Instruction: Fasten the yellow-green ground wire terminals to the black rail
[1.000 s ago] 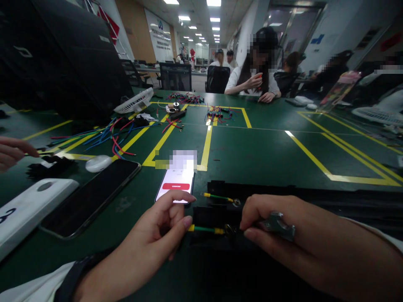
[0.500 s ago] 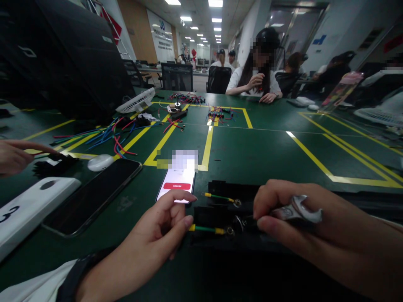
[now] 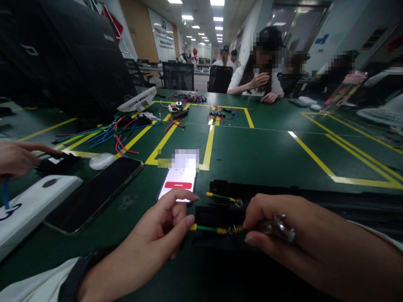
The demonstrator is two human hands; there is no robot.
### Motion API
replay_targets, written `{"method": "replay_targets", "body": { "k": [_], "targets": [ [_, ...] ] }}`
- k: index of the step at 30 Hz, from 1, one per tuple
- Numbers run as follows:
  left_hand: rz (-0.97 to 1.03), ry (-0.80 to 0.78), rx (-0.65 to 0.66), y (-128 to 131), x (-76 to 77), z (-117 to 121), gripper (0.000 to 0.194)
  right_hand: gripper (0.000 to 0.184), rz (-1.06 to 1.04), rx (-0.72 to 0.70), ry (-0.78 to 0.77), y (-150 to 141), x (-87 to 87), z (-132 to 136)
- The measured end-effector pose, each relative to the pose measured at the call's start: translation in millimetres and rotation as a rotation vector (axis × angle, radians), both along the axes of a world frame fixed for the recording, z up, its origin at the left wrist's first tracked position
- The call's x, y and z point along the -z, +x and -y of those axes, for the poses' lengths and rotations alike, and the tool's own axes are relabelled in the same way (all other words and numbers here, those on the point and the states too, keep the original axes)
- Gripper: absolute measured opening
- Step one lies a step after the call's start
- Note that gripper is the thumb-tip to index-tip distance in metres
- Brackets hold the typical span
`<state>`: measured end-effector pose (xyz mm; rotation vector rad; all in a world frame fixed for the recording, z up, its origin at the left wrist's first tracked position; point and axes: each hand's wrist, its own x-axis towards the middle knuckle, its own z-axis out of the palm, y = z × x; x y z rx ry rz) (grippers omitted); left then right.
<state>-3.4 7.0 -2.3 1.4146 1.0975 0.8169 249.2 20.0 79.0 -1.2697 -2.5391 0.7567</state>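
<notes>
Head view: a short green wire with yellow sleeves and metal ring lugs (image 3: 207, 228) is framed between both hands, over a long black slotted strip (image 3: 206, 212), material unclear, on the dark green table (image 3: 261, 155).
Wire axis: left to right, dipped slightly at the right end.
Left hand (image 3: 166, 226): yellow sleeve met by the thumb tip at the wire's left end; index finger extended apart, past the lower edge of a lit white-screened phone (image 3: 178, 184). Pinch on the hidden lug cannot be told.
Right hand (image 3: 283, 239): a fork-headed silver metal spanner (image 3: 276, 228) is clasped in the fingers, fork turned rightward, away from the wire.
Spanner axis: roughly in line with the wire; its other end is pointed left at the right lug. Contact cannot be told.
Nearer hand: left, touching; right fingers just beyond the right lug.
Second green wire with yellow sleeves (image 3: 221, 196): laid farther off on the strip, roughly parallel, untouched.
</notes>
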Motion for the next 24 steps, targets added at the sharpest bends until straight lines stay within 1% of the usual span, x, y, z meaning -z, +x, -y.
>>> {"method": "replay_targets", "body": {
  "k": [5, 11, 13, 18, 24],
  "targets": [
    [-0.011, -0.003, -0.004, 0.1, -0.9, 0.8, 0.019, 0.009, -0.005, -0.015, -0.031, 0.6, -3.5, 0.7],
    [-0.021, 0.005, 0.006, 0.8, -0.9, -2.0, 0.02, 0.012, -0.03, -0.092, -0.038, 2.0, -7.6, -0.8],
    [-0.027, 0.011, 0.005, 0.8, -1.3, -2.1, 0.02, 0.012, -0.05, -0.082, -0.035, 2.5, -8.2, -0.5],
    [-0.02, 0.011, 0.003, -1.6, 0.1, 0.2, 0.019, 0.009, -0.109, 0.018, 0.008, 3.2, -8.2, 0.5],
    [-0.005, 0.019, 0.01, -1.8, 1.9, 0.5, 0.021, 0.006, -0.079, -0.001, 0.043, 2.0, -4.4, 0.7]
  ]
}}
